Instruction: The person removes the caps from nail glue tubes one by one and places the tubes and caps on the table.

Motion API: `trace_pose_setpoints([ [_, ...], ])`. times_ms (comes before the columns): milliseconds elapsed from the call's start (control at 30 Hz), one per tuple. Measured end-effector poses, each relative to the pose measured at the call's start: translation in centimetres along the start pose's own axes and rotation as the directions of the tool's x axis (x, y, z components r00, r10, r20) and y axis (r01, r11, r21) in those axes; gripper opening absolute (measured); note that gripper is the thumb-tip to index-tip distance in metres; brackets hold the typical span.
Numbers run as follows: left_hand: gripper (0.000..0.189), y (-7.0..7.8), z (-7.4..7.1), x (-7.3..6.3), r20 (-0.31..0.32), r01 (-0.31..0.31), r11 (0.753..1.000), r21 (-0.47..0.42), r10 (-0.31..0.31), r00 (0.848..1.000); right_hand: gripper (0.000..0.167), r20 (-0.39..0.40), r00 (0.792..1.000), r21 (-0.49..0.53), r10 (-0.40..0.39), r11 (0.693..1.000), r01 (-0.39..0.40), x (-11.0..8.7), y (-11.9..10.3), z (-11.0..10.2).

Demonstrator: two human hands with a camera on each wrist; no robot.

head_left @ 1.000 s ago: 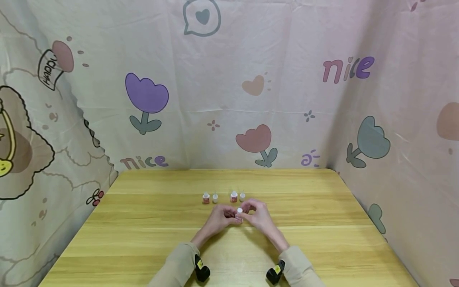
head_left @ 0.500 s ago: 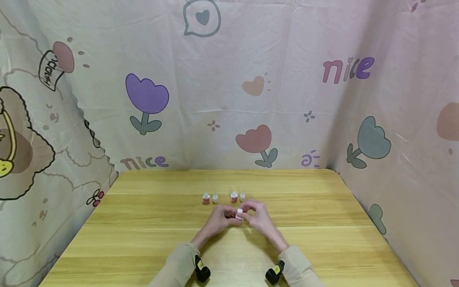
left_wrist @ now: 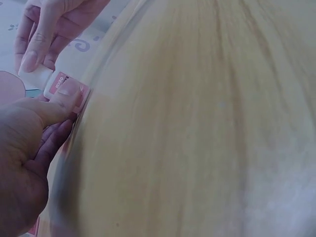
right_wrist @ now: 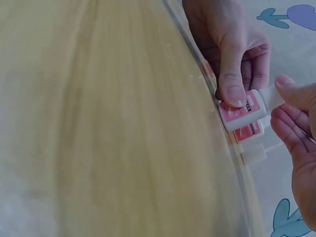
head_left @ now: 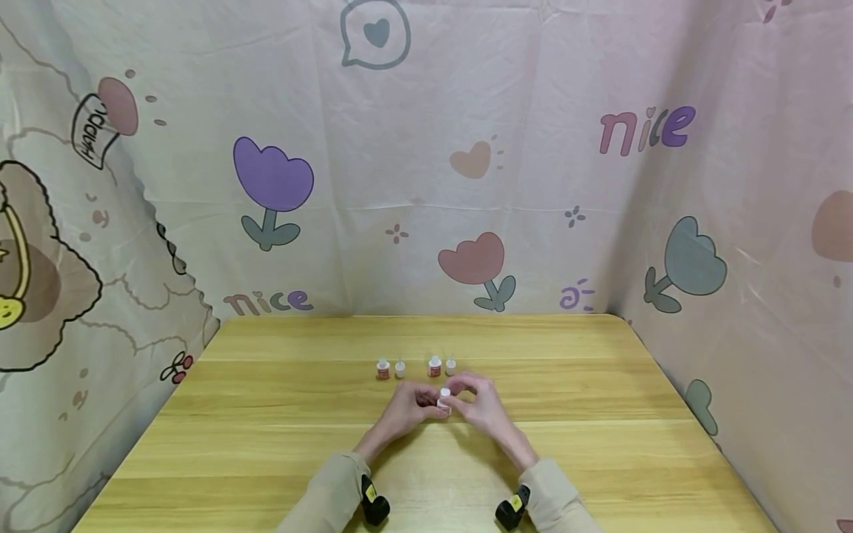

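Near the middle of the table, both hands work on one small white bottle (right_wrist: 238, 120) with a pink label. My left hand (head_left: 406, 406) grips its body, thumb pressed over the label. From the other side, my right hand (head_left: 483, 404) pinches the white cap (left_wrist: 35, 77) between thumb and fingers. The cap sits on the bottle's neck, and the bottle looks upright in the head view. Fingers hide part of the label.
Beyond the hands stand two similar bottles, one on the left (head_left: 383, 369) and one on the right (head_left: 435, 366). Beside each is a white cap with a thin upright tip, a left cap (head_left: 400, 369) and a right cap (head_left: 451, 366). A printed curtain (head_left: 400, 148) hangs behind the wooden table (head_left: 266, 444).
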State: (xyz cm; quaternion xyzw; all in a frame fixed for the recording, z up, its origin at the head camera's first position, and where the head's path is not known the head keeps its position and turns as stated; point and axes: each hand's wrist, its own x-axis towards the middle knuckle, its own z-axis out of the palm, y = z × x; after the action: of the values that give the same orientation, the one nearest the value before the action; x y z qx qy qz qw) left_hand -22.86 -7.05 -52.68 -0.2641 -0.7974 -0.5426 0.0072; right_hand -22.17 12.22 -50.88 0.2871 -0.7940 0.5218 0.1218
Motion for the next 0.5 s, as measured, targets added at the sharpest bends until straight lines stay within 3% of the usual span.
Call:
trace_pose_setpoints([
  [500,0.012,0.20,0.01,-0.08,-0.011,0.006,1.000,0.028,-0.006,1.000,0.016,-0.024,0.999,-0.053,0.025,0.998,-0.026,0.33,-0.34,0.12],
])
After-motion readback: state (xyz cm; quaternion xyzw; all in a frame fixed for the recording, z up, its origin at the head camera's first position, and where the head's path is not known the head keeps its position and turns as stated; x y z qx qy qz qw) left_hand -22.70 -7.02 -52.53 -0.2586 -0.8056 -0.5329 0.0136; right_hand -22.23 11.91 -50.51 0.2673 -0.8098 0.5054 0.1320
